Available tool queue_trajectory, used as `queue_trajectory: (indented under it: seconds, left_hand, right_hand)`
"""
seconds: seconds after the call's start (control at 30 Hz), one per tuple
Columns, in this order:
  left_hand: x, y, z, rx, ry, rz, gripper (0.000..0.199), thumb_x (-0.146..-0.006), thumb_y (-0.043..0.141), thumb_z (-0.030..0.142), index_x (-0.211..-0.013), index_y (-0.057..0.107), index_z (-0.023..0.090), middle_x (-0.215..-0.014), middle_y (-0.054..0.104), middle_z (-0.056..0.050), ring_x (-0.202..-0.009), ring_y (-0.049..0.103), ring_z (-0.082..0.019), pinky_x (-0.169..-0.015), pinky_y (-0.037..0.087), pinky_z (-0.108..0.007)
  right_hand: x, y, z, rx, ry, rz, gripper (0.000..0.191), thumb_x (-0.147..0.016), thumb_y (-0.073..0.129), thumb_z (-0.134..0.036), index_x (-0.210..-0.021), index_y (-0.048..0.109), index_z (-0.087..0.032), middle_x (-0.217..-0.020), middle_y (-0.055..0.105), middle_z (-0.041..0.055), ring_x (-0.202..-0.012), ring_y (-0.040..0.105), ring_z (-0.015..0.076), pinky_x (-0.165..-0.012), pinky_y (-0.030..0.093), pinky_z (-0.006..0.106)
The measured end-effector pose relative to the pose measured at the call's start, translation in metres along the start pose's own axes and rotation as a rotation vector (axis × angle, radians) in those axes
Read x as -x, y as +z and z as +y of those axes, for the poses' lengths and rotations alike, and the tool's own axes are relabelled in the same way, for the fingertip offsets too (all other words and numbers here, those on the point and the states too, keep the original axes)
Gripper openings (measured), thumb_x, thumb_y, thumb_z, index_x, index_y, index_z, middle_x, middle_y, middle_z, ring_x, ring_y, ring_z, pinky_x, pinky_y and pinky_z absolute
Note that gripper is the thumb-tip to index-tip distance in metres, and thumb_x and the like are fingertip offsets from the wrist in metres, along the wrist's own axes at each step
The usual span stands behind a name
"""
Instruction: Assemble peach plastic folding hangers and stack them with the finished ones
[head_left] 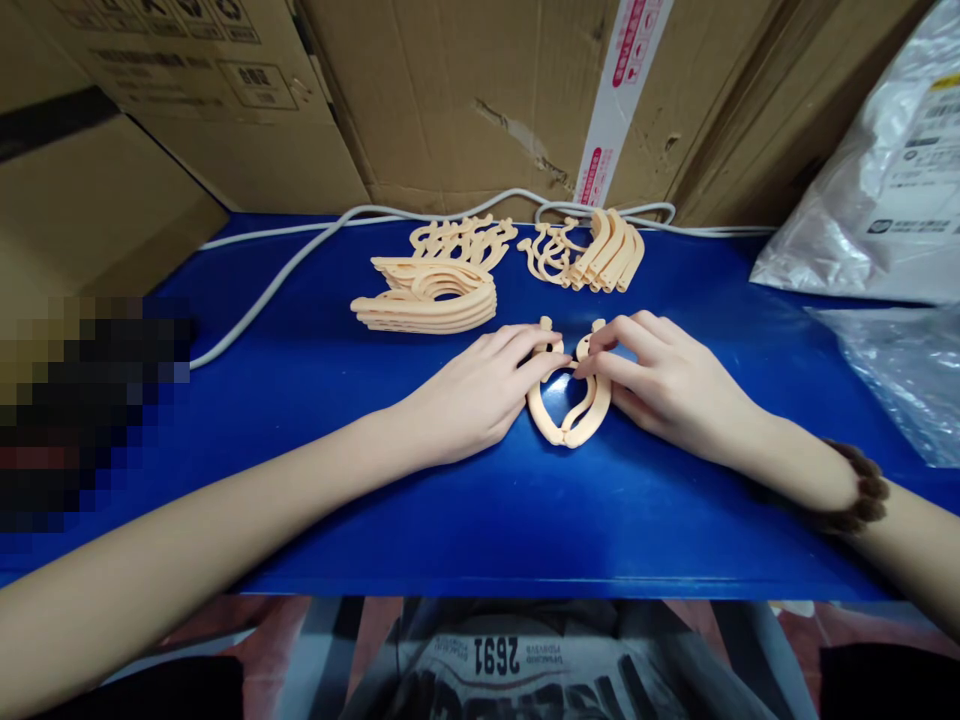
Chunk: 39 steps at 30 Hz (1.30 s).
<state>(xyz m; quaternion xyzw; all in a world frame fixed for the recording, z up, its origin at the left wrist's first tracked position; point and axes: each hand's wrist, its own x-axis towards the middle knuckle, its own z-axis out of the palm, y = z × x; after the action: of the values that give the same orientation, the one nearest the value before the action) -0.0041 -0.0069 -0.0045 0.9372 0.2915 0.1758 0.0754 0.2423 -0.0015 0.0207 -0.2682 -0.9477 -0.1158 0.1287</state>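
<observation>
Between my two hands a beige plastic folding hanger [589, 428] lies on the blue tabletop [465, 520]. Its two curved arms meet at the near end and form a heart-like loop, with small knobs at the far end. My left hand [491, 385] grips the left arm of the loop from the side, fingertips over its upper part. On the other side, my right hand [667, 385] has its fingers bent onto the right arm near the top. The fingers hide part of the hanger's middle.
Behind my left hand sits a stack of folded beige hangers [427, 315], with several hook pieces [465, 240] beyond it. Farther right are more hooks [547, 255] and curved arm pieces [611, 250]. A white cable [262, 290] runs behind; cardboard boxes [465, 110] and plastic bags [847, 200] border the table.
</observation>
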Motion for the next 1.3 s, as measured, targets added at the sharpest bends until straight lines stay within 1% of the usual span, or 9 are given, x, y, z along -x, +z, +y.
queue_trajectory:
  seconds: [0.33, 0.53, 0.73, 1.1, 1.3]
  left_hand:
    - [-0.0002, 0.0005, 0.0005, -0.010, 0.001, -0.001, 0.042, -0.097, 0.039, 0.010, -0.138, 0.049, 0.008, -0.144, 0.048, -0.018, -0.139, 0.039, -0.032, -0.116, 0.037, -0.050]
    - [-0.0012, 0.0019, 0.0029, 0.011, -0.007, -0.001, 0.042, -0.096, 0.038, 0.007, -0.136, 0.051, 0.009, -0.145, 0.047, -0.019, -0.139, 0.040, -0.031, -0.115, 0.038, -0.050]
    - [-0.0007, 0.0029, 0.0061, 0.061, -0.010, -0.001, 0.043, -0.095, 0.040, 0.005, -0.136, 0.050, 0.005, -0.145, 0.047, -0.019, -0.139, 0.038, -0.031, -0.118, 0.036, -0.049]
    - [-0.0004, 0.0032, 0.0059, 0.056, 0.000, 0.002, 0.044, -0.095, 0.039, 0.005, -0.137, 0.051, 0.003, -0.145, 0.046, -0.020, -0.138, 0.039, -0.033, -0.118, 0.035, -0.049]
    - [-0.0006, 0.0031, 0.0053, 0.025, 0.007, 0.004, 0.043, -0.095, 0.038, 0.005, -0.136, 0.051, 0.005, -0.145, 0.047, -0.019, -0.138, 0.040, -0.032, -0.117, 0.037, -0.049]
  right_hand:
    - [0.0003, -0.0008, 0.0002, -0.015, 0.012, -0.014, 0.020, -0.098, 0.046, -0.017, -0.105, 0.064, -0.015, -0.112, 0.062, 0.0159, -0.096, 0.053, 0.0265, -0.078, 0.046, 0.039]
    - [-0.0009, -0.0007, -0.0002, -0.020, -0.003, -0.004, 0.022, -0.098, 0.046, -0.016, -0.106, 0.066, -0.013, -0.112, 0.062, 0.0169, -0.097, 0.054, 0.0271, -0.078, 0.048, 0.040]
    - [-0.0005, -0.0004, 0.0011, -0.013, -0.020, -0.022, 0.024, -0.098, 0.046, -0.017, -0.107, 0.068, -0.011, -0.114, 0.063, 0.0177, -0.096, 0.053, 0.0275, -0.078, 0.049, 0.040]
    - [-0.0007, -0.0005, 0.0012, -0.002, -0.044, -0.031, 0.024, -0.097, 0.047, -0.015, -0.108, 0.068, -0.011, -0.114, 0.063, 0.0178, -0.097, 0.054, 0.0284, -0.078, 0.050, 0.041]
    - [-0.0013, -0.0011, 0.0016, -0.005, -0.048, -0.037, 0.025, -0.097, 0.047, -0.015, -0.109, 0.068, -0.010, -0.114, 0.063, 0.0179, -0.097, 0.054, 0.0284, -0.078, 0.050, 0.041]
